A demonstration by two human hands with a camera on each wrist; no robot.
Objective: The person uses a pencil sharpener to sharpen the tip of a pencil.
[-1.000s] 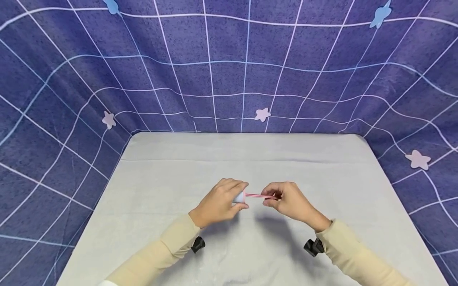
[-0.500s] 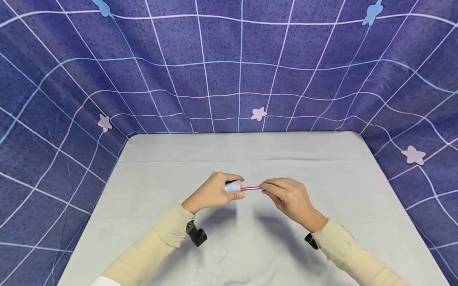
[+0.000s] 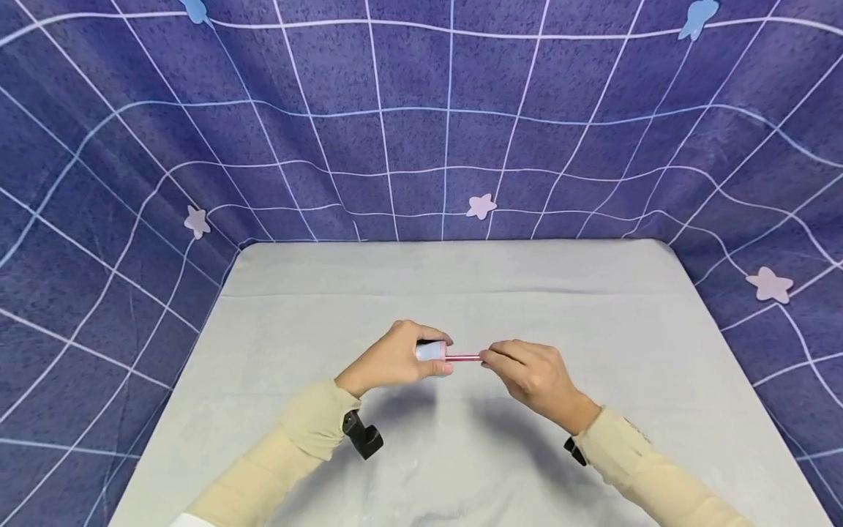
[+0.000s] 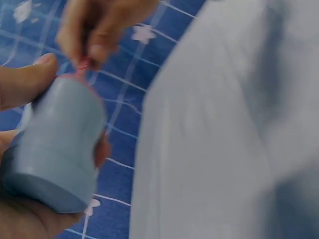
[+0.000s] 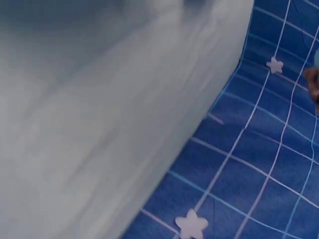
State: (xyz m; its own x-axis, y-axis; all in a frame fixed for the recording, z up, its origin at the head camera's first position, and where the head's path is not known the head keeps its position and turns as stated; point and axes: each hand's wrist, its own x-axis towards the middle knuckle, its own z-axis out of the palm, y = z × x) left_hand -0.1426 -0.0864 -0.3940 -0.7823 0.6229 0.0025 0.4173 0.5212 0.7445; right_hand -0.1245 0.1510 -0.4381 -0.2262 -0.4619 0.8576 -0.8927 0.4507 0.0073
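Note:
My left hand (image 3: 395,356) grips a pale blue, waisted cylinder (image 3: 429,350) with a pink rim, thumb on one side and fingers on the other. From the rimmed end comes a slim pink-red stick (image 3: 464,358), pencil-like, lying roughly level. My right hand (image 3: 536,373) pinches this stick between thumb and fingers; its far end is hidden behind them. In the left wrist view the cylinder (image 4: 60,134) is large and near, with the right hand (image 4: 102,30) beyond it. At the right wrist view's edge only a fingertip (image 5: 313,85) shows.
Below the hands spreads a table with a pale, lightly creased cloth (image 3: 448,278). A blue curtain (image 3: 421,132) with a grid of lines and stars surrounds its back and sides. Black wrist mounts (image 3: 362,435) sit on both cuffs.
The left hand has turned and shifted slightly left, baring more of the cylinder. The right hand has rolled over, knuckles up, and less of the stick shows between the hands.

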